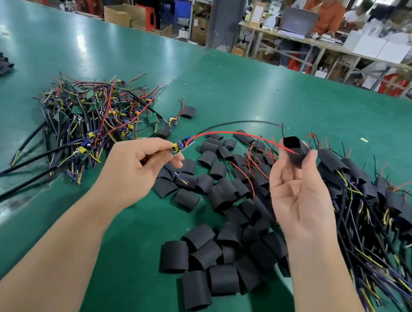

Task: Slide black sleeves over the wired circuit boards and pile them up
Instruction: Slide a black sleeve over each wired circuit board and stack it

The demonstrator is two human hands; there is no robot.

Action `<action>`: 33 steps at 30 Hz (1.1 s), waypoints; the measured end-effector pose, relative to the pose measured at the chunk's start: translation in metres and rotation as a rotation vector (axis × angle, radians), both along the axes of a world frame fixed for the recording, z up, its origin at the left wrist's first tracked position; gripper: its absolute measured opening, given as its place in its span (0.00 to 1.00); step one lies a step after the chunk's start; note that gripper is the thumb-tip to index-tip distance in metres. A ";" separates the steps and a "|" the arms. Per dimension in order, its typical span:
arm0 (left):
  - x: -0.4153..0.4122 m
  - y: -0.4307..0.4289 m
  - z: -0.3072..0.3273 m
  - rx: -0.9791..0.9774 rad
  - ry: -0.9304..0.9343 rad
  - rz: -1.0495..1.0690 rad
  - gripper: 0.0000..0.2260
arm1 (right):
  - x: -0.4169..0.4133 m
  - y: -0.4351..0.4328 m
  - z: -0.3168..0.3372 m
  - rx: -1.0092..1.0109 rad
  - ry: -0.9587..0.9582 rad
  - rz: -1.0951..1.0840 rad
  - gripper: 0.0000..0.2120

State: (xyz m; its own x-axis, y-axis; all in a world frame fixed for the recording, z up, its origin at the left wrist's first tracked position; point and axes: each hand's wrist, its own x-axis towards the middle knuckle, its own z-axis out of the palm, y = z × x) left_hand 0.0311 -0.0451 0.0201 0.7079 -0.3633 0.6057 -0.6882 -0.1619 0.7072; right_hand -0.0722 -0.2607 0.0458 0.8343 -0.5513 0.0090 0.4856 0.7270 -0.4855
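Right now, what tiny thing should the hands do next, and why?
Probably poke the red wire tip into the black sleeve, then slide the sleeve along toward the board. The left hand pinches a bare circuit board, the right hand holds the sleeve up, and the wire's tip sits right at the sleeve.

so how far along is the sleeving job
Partly done. A sleeved pile lies on the right. The left hand pinches a bare board, its red wire tip reaching the black sleeve the right hand holds; not slid on yet. A tangle of bare boards waits on the left, with loose sleeves in the middle.
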 end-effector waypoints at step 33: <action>-0.005 -0.007 -0.006 0.162 -0.134 0.109 0.08 | -0.001 0.010 0.000 -0.206 -0.027 0.099 0.18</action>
State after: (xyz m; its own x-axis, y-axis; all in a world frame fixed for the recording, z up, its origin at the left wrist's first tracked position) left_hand 0.0263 -0.0516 0.0145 0.6657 -0.3894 0.6366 -0.7462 -0.3445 0.5696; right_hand -0.0729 -0.2511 0.0463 0.8819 -0.4513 0.1360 0.4319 0.6582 -0.6166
